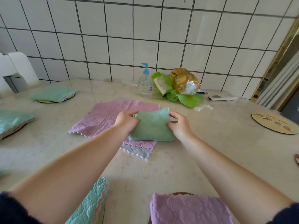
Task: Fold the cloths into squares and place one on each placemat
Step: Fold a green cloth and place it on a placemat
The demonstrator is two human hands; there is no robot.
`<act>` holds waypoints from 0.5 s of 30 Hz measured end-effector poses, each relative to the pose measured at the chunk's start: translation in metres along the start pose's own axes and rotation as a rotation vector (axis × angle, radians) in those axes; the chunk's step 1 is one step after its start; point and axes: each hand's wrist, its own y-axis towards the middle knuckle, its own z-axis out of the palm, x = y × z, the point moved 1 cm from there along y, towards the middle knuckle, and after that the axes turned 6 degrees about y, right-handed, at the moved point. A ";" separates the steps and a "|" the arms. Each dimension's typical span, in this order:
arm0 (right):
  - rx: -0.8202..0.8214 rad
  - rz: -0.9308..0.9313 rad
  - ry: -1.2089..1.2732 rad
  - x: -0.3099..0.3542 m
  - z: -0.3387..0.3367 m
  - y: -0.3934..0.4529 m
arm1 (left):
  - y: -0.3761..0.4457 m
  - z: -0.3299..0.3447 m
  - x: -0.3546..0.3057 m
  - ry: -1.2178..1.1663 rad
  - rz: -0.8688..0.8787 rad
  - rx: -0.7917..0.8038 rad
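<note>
Both hands grip a folded green cloth (152,126) at the table's middle: my left hand (127,121) pinches its left edge, my right hand (179,124) its right edge. Under it lies an unfolded pink cloth (106,117), with a grey cloth (137,151) peeking out at the near side. Folded green cloths rest on a round placemat at the far left (53,94) and on another at the left edge (13,120). A folded purple cloth (189,209) covers a placemat at the near edge. A bare round placemat (273,122) lies at the right.
A stack of green and pink cloths (90,206) sits near my left arm. By the tiled wall stand a pump bottle (145,84), a green wipes pack (162,84), a gold bag (184,81), green bag rolls (182,97) and a white remote (222,97).
</note>
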 end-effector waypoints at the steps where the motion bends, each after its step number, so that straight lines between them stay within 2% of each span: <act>1: -0.012 0.016 0.031 0.000 -0.002 0.000 | -0.001 0.000 -0.001 -0.130 -0.060 0.023; 3: -0.036 0.064 0.094 -0.001 -0.007 0.001 | -0.004 0.002 -0.004 -0.289 -0.137 0.088; 5: -0.056 0.125 0.169 -0.001 -0.015 -0.002 | -0.010 0.005 -0.009 -0.332 -0.146 0.132; 9: -0.071 0.155 0.204 0.000 -0.046 -0.016 | -0.032 0.016 -0.022 -0.302 -0.149 0.204; 15: 0.004 0.187 0.202 0.002 -0.120 -0.066 | -0.090 0.048 -0.048 -0.252 -0.075 0.386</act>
